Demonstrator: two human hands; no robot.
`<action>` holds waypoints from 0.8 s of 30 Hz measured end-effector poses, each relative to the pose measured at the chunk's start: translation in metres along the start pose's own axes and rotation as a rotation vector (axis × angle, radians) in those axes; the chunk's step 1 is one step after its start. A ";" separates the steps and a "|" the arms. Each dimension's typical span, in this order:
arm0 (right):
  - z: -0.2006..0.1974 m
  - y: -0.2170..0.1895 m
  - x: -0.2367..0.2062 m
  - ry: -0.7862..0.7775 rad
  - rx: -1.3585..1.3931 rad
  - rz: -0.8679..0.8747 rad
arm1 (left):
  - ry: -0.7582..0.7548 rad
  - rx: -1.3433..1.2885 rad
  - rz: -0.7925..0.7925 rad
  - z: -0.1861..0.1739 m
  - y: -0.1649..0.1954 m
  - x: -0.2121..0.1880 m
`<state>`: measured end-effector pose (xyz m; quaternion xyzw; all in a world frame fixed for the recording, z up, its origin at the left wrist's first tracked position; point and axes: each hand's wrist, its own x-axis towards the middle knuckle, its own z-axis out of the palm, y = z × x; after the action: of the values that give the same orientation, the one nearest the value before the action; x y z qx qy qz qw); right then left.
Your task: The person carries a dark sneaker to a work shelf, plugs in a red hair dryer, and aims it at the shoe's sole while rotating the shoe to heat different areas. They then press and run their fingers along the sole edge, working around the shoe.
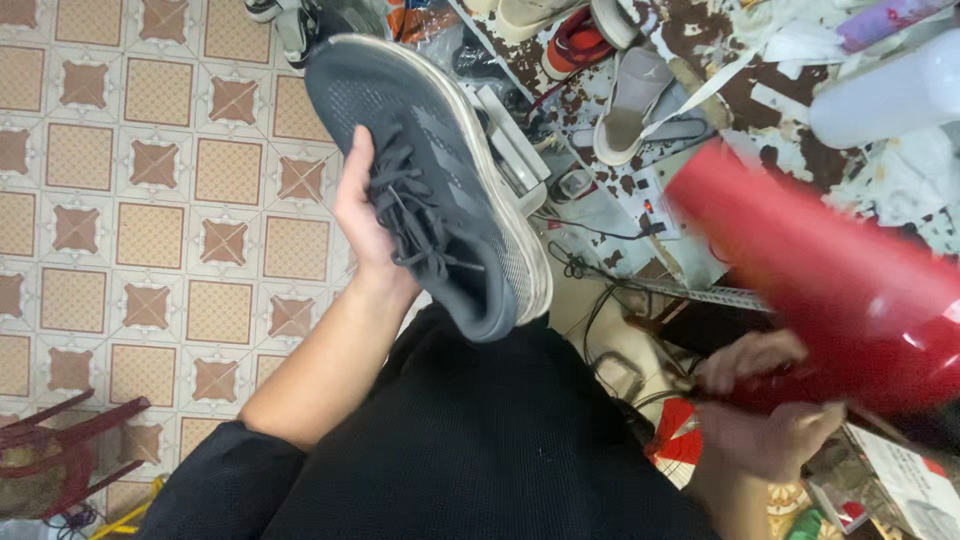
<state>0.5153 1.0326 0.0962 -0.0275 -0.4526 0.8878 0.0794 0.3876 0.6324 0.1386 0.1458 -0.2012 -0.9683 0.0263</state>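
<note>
- Nearest to you, your right hand (765, 420) is closed around the grip of a red tool (830, 280), blurred in the picture, whose thick barrel slants up and left over the cluttered workbench (880, 190).
- Your black sleeve and lap fill the bottom middle; your left forearm rises from there.
- Your left hand (365, 215) is clamped on a dark grey sneaker (430, 170), thumb over the laces, palm against the shoe's side. You hold the sneaker up in the air between the tiled floor and the bench, toe pointing away from you, heel toward your chest, its pale sole edge facing right.
- Farther off on the bench lie a grey sandal (635, 100) and a red-and-white shoe (575, 45).
- At lower left, a dark red stool (60, 440) stands on the patterned tiled floor (150, 150).
</note>
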 end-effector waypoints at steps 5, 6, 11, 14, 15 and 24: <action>-0.018 -0.009 -0.048 0.031 -0.170 0.134 | 0.038 0.027 0.088 0.031 -0.010 -0.001; -0.016 -0.012 -0.053 0.003 -0.152 0.150 | 0.025 0.035 0.110 0.036 -0.014 -0.002; -0.001 -0.015 -0.067 0.088 -0.335 0.017 | -0.074 0.067 0.131 0.054 -0.038 -0.008; 0.002 -0.020 -0.067 0.014 -0.347 -0.037 | -0.114 0.094 0.118 0.060 -0.051 -0.013; 0.003 -0.022 -0.068 0.031 -0.346 -0.041 | -0.116 0.104 0.116 0.062 -0.055 -0.015; 0.005 -0.027 -0.067 -0.023 -0.344 -0.101 | -0.128 0.154 0.148 0.070 -0.069 -0.026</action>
<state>0.5835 1.0336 0.1196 -0.0078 -0.5996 0.7923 0.1129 0.3926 0.7256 0.1791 0.0702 -0.2867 -0.9526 0.0737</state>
